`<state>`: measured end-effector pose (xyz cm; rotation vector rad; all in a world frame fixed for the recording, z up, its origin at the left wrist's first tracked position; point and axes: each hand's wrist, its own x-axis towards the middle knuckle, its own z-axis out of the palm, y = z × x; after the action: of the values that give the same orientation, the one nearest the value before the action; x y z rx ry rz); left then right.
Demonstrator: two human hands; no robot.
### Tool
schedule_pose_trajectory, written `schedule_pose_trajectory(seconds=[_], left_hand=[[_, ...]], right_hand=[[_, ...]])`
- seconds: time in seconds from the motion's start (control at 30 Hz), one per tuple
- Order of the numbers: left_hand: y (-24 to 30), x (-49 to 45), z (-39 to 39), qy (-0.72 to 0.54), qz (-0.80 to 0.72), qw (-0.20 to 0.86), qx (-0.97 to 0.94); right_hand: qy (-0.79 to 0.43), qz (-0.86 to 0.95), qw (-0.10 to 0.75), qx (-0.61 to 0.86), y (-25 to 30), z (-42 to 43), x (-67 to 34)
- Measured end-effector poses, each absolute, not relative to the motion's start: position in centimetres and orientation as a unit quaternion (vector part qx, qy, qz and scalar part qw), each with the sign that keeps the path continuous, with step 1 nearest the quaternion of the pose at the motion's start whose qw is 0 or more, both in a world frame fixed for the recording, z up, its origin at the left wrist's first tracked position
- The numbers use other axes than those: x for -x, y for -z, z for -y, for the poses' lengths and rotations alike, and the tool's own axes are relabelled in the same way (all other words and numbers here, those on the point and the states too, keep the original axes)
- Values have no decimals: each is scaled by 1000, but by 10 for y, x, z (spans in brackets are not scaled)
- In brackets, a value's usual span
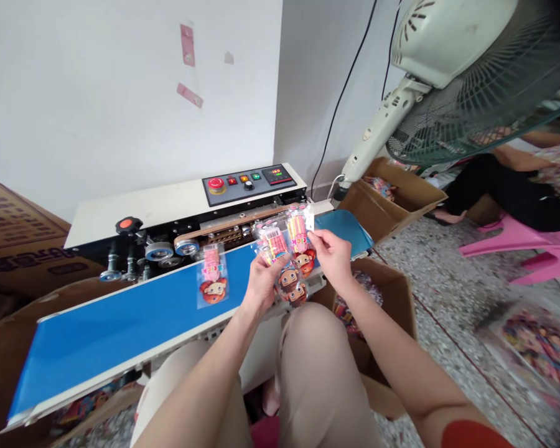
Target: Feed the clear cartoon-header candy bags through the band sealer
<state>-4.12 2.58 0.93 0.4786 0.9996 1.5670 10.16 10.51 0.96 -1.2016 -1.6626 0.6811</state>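
Observation:
My left hand [262, 280] is closed on several clear plastic packets [290, 283], fanned out, each with pink and yellow sticks and a cartoon face printed at the lower end. With thumb and fingers, my right hand [332, 256] pinches the upper right edge of one more packet [298, 230], which overlaps the others. Both hands are above the blue conveyor belt [126, 311] of a band sealing machine [135, 208]. To the left of my left hand, a single packet [213, 279] lies on the belt, its top edge toward the sealing rollers.
Behind the belt is a control panel [249, 184] with a red emergency button. A large fan [471, 93] leans in from the right. Cardboard boxes [396, 292] with packets stand below and right. Another person sits at far right by a pink stool [527, 242].

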Motion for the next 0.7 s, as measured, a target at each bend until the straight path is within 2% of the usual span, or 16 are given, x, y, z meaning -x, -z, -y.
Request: schedule_pose_trajectory(seconds=[0.17,0.23,0.3,0.53,0.63,0.7], left_hand=[[-8,44,-25,-680,-419,570,-194],[-10,47,-24,-682,-422,567,-190],[-13,49,-23,-681,-421,568,-192],[-19,55,-24,-678,-417,565,-217],[-20,55,-24,-680,-413,568,-210],[-20,55,-25,-679,-410,574,-204]], right_hand=[[-270,606,552,505,6,-122,-111],[-250,594,557,524,17,-140,-124],[-220,610,521,554,27,-160,-136],[-169,695,311,626,26,-191,-123],[-204,712,349,574,13,-175,-104],[-297,707,401,502,4,-155,-94]])
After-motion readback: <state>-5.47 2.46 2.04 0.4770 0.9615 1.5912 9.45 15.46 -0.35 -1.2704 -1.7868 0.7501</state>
